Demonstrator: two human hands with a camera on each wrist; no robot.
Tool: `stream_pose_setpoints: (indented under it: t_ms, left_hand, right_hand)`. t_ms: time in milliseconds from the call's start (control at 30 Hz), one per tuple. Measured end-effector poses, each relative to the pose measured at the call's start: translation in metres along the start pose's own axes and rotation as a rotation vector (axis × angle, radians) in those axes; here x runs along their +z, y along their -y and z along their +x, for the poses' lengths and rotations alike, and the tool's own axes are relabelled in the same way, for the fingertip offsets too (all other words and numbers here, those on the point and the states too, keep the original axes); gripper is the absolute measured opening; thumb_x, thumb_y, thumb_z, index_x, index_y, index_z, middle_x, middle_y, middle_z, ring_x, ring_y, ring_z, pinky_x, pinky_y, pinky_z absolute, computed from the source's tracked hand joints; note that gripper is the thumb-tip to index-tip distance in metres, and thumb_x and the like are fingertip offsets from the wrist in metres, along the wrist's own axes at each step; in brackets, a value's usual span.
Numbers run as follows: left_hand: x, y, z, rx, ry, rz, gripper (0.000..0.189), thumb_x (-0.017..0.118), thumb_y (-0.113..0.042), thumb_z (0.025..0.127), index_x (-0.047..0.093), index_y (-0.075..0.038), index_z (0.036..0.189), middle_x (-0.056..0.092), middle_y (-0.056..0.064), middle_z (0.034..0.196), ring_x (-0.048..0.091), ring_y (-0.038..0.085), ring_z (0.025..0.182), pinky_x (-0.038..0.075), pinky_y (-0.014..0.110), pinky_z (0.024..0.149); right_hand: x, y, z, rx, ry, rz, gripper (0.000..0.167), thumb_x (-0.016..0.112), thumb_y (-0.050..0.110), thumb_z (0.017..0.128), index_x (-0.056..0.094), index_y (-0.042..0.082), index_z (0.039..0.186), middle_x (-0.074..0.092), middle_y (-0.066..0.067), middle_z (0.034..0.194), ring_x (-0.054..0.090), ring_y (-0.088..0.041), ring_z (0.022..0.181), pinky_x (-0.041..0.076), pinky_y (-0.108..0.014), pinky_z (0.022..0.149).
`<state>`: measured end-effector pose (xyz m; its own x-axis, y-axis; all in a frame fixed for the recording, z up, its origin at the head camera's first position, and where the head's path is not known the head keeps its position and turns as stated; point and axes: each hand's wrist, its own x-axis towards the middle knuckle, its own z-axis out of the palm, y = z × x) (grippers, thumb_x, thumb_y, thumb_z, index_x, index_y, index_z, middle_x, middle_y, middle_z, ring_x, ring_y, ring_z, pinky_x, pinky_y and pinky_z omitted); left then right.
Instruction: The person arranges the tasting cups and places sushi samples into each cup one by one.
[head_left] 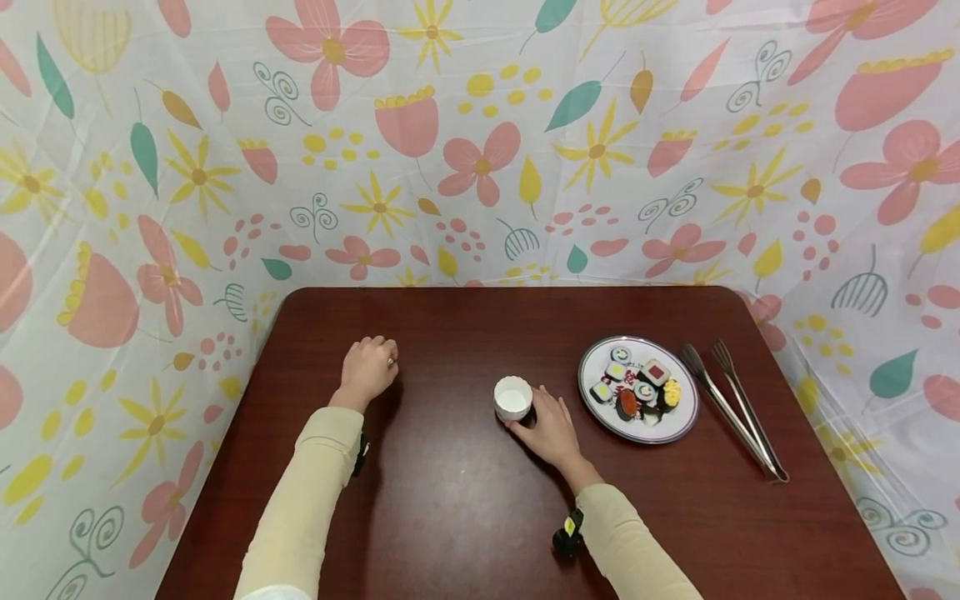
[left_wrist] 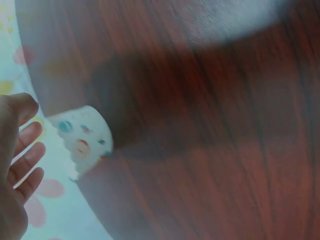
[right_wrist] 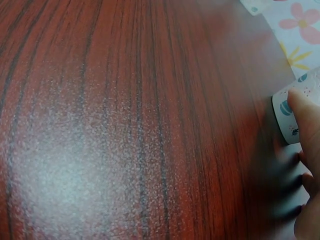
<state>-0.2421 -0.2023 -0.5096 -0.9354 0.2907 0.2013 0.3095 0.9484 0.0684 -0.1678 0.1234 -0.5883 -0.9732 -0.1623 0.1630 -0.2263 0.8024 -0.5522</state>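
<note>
On the right, my right hand (head_left: 551, 427) grips a small white cup (head_left: 513, 398) from its right side, thumb along the near wall. The right wrist view shows the thumb against this patterned cup (right_wrist: 290, 117); the rim lies outside that picture. My left hand (head_left: 369, 368) is over the left part of the table. Below its bent fingers (left_wrist: 34, 152), the left wrist view shows a patterned white cup (left_wrist: 85, 142) with a scalloped edge, apart from the fingers. In the head view the left hand hides that cup.
A white plate (head_left: 588, 379) with several sushi pieces (head_left: 628, 403) stands right of my right hand. Metal tongs (head_left: 738, 417) lie beyond it, near the right edge of the brown table (head_left: 450, 517). A flower-printed cloth (head_left: 480, 208) hangs behind and at both sides.
</note>
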Motion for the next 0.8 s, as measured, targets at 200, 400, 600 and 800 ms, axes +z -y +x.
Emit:
stream_pose_setpoints:
  t_ms: [200,400,600,800]
  left_hand:
    - [-0.006,-0.016,0.005,0.110,-0.030,0.017,0.012,0.069,-0.014,0.077,0.057,-0.012,0.079,0.054,0.002,0.077,0.051,0.024,0.075,0.042,0.035,0.068]
    - [-0.010,-0.036,0.010,0.231,-0.090,-0.006,0.013,0.071,-0.014,0.075,0.060,-0.012,0.081,0.056,0.002,0.079,0.053,0.025,0.075,0.043,0.035,0.065]
    - [-0.011,-0.059,0.014,0.331,-0.067,-0.003,0.017,0.072,-0.020,0.076,0.062,-0.014,0.088,0.058,0.001,0.087,0.055,0.022,0.081,0.046,0.033,0.070]
    - [-0.017,-0.084,0.016,0.409,-0.052,-0.007,0.022,0.073,-0.023,0.075,0.064,-0.014,0.093,0.058,0.001,0.091,0.055,0.021,0.084,0.047,0.033,0.073]
  right_hand:
    - [0.000,-0.002,0.000,0.007,0.013,0.010,0.076,0.074,0.040,0.073,0.044,0.011,0.135,0.051,-0.012,0.132,0.038,-0.032,0.130,0.022,-0.057,0.105]
    - [-0.001,-0.003,0.000,0.001,0.015,0.008,0.075,0.075,0.039,0.073,0.044,0.011,0.135,0.052,-0.013,0.131,0.039,-0.032,0.130,0.023,-0.057,0.105]
    - [-0.002,-0.003,0.000,-0.001,0.017,0.012,0.074,0.075,0.039,0.072,0.045,0.011,0.134,0.052,-0.013,0.130,0.039,-0.033,0.129,0.023,-0.058,0.104]
    - [0.000,-0.003,0.000,-0.010,0.000,0.010,0.073,0.075,0.037,0.072,0.046,0.010,0.133,0.053,-0.014,0.129,0.041,-0.034,0.128,0.025,-0.059,0.103]
